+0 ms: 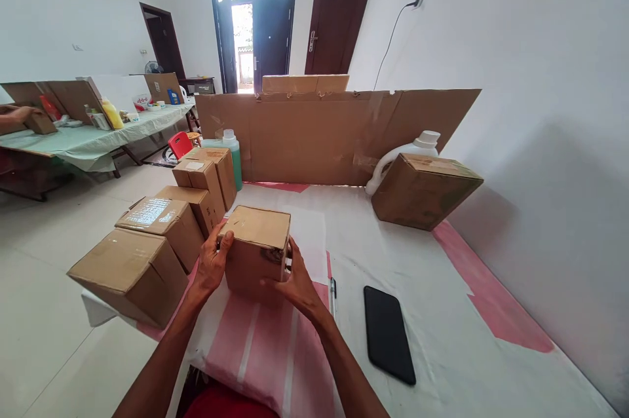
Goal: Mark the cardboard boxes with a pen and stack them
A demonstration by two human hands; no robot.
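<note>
Near the worktop's (393, 254) front edge, a box (255, 249) stands between both hands: left hand (212, 264) grips its left side, right hand (293, 280) its right; phone (388, 333) lies right.

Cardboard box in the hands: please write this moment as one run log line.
left hand: grips cardboard box | right hand: grips box | box: on table | phone: right

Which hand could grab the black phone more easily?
The right hand, probably. The black phone lies on the table on its side, just past the pen. The left hand is on the far side of the cardboard box that both hands hold.
</note>
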